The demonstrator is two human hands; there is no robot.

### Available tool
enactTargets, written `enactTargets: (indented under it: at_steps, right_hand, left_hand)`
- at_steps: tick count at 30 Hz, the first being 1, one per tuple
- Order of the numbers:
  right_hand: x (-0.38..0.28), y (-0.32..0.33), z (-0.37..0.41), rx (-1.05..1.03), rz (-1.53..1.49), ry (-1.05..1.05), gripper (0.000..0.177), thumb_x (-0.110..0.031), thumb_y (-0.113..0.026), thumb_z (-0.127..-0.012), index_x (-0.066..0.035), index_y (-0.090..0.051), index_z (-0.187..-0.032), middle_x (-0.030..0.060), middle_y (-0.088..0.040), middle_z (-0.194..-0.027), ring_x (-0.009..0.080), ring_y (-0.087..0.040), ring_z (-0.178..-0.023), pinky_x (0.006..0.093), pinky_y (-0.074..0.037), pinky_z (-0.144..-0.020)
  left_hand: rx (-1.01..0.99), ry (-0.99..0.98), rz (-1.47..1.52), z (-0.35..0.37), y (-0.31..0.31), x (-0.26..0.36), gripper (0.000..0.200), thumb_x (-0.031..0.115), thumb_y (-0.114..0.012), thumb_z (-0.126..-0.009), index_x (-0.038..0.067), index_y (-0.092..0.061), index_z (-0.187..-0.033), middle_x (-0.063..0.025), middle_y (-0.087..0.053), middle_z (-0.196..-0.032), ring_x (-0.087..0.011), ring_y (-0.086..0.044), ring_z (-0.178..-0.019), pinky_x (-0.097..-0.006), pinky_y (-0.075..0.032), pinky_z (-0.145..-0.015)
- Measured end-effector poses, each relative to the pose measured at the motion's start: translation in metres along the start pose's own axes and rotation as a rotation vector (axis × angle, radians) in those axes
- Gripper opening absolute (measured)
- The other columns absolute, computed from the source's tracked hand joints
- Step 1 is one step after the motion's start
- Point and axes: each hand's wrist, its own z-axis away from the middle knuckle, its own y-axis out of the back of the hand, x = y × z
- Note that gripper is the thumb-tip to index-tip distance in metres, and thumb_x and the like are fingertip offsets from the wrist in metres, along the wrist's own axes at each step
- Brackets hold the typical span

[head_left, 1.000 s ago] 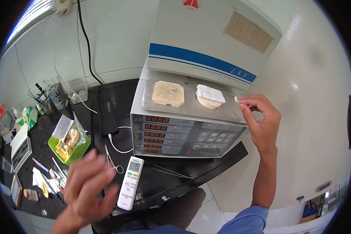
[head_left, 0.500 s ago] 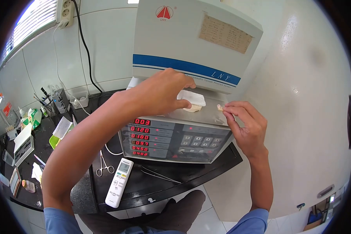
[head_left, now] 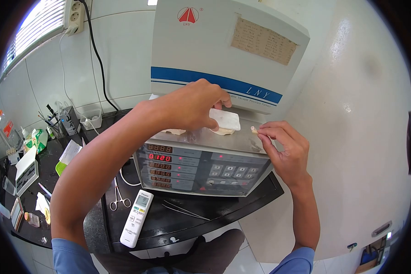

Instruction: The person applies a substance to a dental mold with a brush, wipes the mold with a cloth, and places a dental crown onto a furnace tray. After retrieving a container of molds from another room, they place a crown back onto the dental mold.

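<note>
My left hand (head_left: pixel 197 107) reaches across the top of a furnace (head_left: pixel 246 137) and grips a white rectangular pad (head_left: pixel 227 119) by its left edge, thumb in front and fingers behind. The pad is tilted, its flat face toward me, over a cream round piece (head_left: pixel 223 132) on the metal top. Another cream piece with a ridged edge (head_left: pixel 174 131) shows partly below my left wrist. To the right, my right hand (head_left: pixel 287 148) pinches a small tooth-coloured piece (head_left: pixel 254 130) between thumb and fingertips, just over the furnace top.
Behind my hands stands the furnace's tall upper housing (head_left: pixel 223 55) with a blue band. On the black counter in front lie a white remote (head_left: pixel 137 219), scissor-like forceps (head_left: pixel 118 196) and tweezers (head_left: pixel 185 210). Pens, boxes and a jar (head_left: pixel 32 219) crowd the left side.
The white pad in my left hand has tipped to show more of its flat face. My right hand with the small piece has moved slightly left. The cream piece below my left wrist now shows.
</note>
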Motion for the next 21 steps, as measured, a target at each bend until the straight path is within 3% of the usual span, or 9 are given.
enactTargets:
  at_steps: [8,13,21]
  right_hand:
    - [-0.002,-0.006,-0.012,-0.024,-0.015,-0.027,0.010,0.000,-0.071,-0.074,-0.002,-0.066,-0.083,0.0059,-0.066,-0.085,0.0211,-0.065,-0.072,0.0292,-0.051,-0.060]
    - [-0.005,-0.023,-0.030,-0.181,-0.057,-0.052,0.004,-0.003,-0.068,-0.078,-0.002,-0.065,-0.081,0.0064,-0.066,-0.083,0.0231,-0.063,-0.070,0.0312,-0.050,-0.062]
    - [-0.013,-0.040,-0.043,-0.283,-0.053,-0.071,0.006,-0.008,-0.066,-0.080,-0.002,-0.066,-0.080,0.0071,-0.066,-0.083,0.0247,-0.063,-0.069,0.0327,-0.049,-0.062]
  left_hand:
    - [0.183,-0.038,0.015,0.025,0.023,-0.002,0.045,0.011,-0.073,-0.075,0.001,-0.060,-0.116,-0.0131,-0.062,-0.105,-0.0233,-0.059,-0.100,-0.0350,-0.046,-0.091]
    - [0.312,-0.084,0.045,0.057,0.046,-0.011,0.048,0.012,-0.073,-0.073,0.003,-0.060,-0.119,-0.0113,-0.064,-0.103,-0.0200,-0.061,-0.096,-0.0350,-0.047,-0.092]
    - [0.360,0.095,0.038,0.106,0.060,-0.018,0.055,0.012,-0.073,-0.070,0.006,-0.059,-0.123,-0.0092,-0.067,-0.102,-0.0187,-0.062,-0.097,-0.0360,-0.046,-0.093]
